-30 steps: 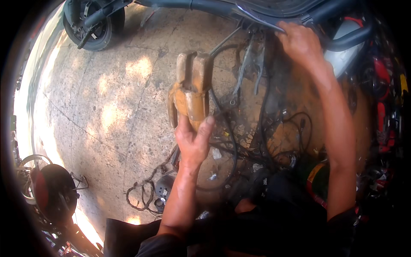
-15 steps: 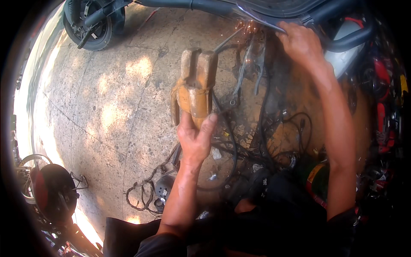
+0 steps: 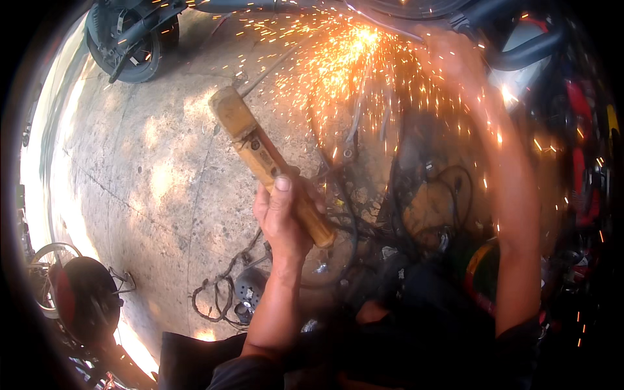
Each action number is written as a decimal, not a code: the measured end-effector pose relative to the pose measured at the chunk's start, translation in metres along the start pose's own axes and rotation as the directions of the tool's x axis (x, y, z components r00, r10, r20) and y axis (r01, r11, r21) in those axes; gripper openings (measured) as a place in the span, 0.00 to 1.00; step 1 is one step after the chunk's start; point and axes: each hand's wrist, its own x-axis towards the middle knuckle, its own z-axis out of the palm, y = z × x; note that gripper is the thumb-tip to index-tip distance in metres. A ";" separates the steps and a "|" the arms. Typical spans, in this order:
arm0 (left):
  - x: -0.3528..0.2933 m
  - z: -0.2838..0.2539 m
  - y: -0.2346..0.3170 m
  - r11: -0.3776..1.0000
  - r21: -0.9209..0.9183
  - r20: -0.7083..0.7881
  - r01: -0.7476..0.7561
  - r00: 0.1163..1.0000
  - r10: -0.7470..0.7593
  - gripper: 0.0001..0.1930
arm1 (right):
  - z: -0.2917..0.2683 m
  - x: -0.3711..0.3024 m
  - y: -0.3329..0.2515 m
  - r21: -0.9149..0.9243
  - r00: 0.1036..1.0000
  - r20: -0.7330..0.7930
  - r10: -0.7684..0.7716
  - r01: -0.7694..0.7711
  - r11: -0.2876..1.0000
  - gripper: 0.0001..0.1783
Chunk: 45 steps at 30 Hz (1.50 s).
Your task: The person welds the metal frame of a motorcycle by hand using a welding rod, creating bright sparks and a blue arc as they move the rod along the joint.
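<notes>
Head view shows, at the upper left, a dark wheel (image 3: pixel 130 55) on the ground. Right of it is the yellow-brown holder (image 3: pixel 257 156), lifted above the ground and tilted, its head toward the upper left. It looks stiff and worn, probably rather heavy, not fragile and not very slippery; I judge the lower handle is the proper place to hold, far from the head. A thin rod (image 3: pixel 273 70) goes from the head toward bright sparks; it is likely hot and should not be touched. The left hand (image 3: pixel 283 218) is closed around the handle, with the thumb along its top. Farther right, beyond the sparks (image 3: pixel 354 55), the right hand (image 3: pixel 452 58) is blurred by glare, but its fingers seem closed on the end of a thin metal strip (image 3: pixel 387 25), beside a dark tube (image 3: pixel 526 52).
</notes>
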 end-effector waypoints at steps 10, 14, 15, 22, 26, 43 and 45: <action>-0.001 -0.008 -0.028 0.846 0.479 0.136 -0.232 0.972 0.189 0.19 | -0.016 -0.010 0.016 -0.073 0.997 -0.068 0.035 -0.040 0.997 0.13; 0.006 -0.002 -0.027 0.851 0.457 0.148 -0.257 0.966 0.212 0.20 | -0.015 -0.008 0.016 -0.078 0.998 -0.048 0.039 -0.043 0.996 0.13; 0.008 -0.004 -0.030 0.847 0.462 0.146 -0.262 0.965 0.219 0.21 | -0.014 -0.009 0.017 -0.075 0.998 -0.062 0.030 -0.034 0.997 0.13; 0.010 0.006 -0.026 0.874 0.424 0.128 -0.237 0.971 0.202 0.22 | -0.016 -0.009 0.017 -0.086 0.998 -0.049 0.030 -0.034 0.996 0.13; 0.008 0.006 -0.023 0.902 0.388 0.128 -0.188 0.980 0.149 0.22 | -0.015 -0.009 0.017 -0.072 0.998 -0.060 0.023 -0.027 0.997 0.13; 0.002 0.004 -0.023 0.725 0.578 0.205 -0.375 0.926 0.315 0.24 | -0.015 -0.009 0.016 -0.068 0.997 -0.080 0.021 -0.027 0.997 0.12; 0.003 0.007 -0.022 0.717 0.563 0.217 -0.410 0.911 0.350 0.24 | -0.013 -0.010 0.019 -0.056 0.996 -0.092 0.012 -0.017 0.998 0.11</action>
